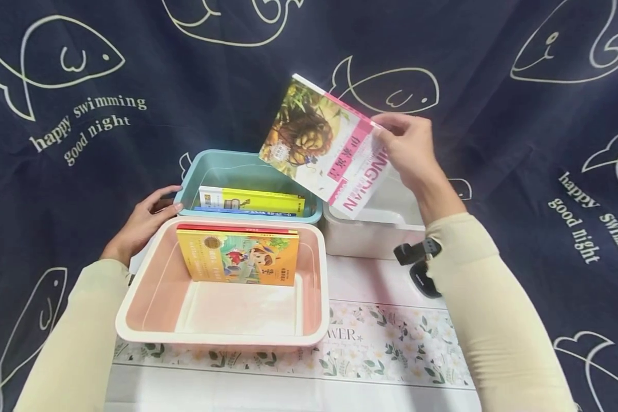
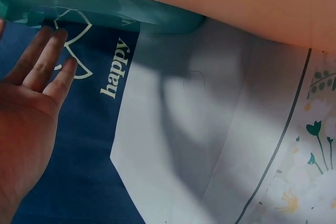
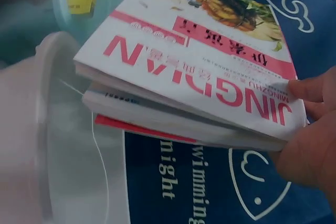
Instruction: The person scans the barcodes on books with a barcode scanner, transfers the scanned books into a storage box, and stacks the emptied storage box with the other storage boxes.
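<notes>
My right hand (image 1: 407, 150) pinches the corner of a pink-and-white book (image 1: 321, 146) with a lion picture, held tilted above the white bin (image 1: 373, 237). In the right wrist view, that hand (image 3: 310, 129) grips more than one book together, the pink-lettered cover (image 3: 199, 69) on top. My left hand (image 1: 146, 220) rests with spread fingers at the left end of the teal bin (image 1: 185, 189); the left wrist view shows its fingers (image 2: 39, 69) extended beside the teal wall (image 2: 105, 6). Yellow and blue books (image 1: 257, 201) stand inside the teal bin.
In front, a pink bin (image 1: 149, 292) holds upright orange and red books (image 1: 242, 257) against its back wall. A black object (image 1: 423, 280) lies near my right wrist. Floral cloth (image 1: 391, 343) covers the table, and a dark blue fish-patterned curtain (image 1: 185, 86) hangs behind.
</notes>
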`<state>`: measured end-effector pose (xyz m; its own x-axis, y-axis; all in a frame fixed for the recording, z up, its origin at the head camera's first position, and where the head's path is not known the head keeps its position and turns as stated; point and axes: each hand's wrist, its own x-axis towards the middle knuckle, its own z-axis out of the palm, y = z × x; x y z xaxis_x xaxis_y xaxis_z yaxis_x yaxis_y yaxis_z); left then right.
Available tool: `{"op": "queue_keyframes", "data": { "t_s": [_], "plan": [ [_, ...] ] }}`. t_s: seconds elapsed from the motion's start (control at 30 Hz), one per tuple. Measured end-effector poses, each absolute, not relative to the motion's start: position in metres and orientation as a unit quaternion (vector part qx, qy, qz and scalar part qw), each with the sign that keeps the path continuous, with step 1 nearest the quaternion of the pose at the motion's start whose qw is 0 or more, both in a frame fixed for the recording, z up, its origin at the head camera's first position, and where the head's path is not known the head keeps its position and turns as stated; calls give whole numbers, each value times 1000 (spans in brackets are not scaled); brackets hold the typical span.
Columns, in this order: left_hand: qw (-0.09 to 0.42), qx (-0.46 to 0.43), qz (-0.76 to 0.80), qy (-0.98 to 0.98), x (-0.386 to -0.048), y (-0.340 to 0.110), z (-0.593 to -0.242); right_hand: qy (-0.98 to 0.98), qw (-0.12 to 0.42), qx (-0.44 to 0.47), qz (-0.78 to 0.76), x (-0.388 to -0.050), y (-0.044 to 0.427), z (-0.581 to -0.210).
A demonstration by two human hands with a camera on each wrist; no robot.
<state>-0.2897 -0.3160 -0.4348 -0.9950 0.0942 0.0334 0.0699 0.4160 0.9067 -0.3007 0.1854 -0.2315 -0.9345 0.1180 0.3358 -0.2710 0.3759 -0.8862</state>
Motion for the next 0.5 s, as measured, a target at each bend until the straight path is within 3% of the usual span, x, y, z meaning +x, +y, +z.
{"op": "queue_keyframes", "data": {
  "t_s": [0.27, 0.5],
  "plan": [
    [11, 42, 536, 843, -288, -318, -433, -805, 144, 47, 573, -327, 146, -227],
    [13, 44, 538, 842, -289, -316, -433, -807, 149, 35, 571, -345, 123, -232]
  ]
}}
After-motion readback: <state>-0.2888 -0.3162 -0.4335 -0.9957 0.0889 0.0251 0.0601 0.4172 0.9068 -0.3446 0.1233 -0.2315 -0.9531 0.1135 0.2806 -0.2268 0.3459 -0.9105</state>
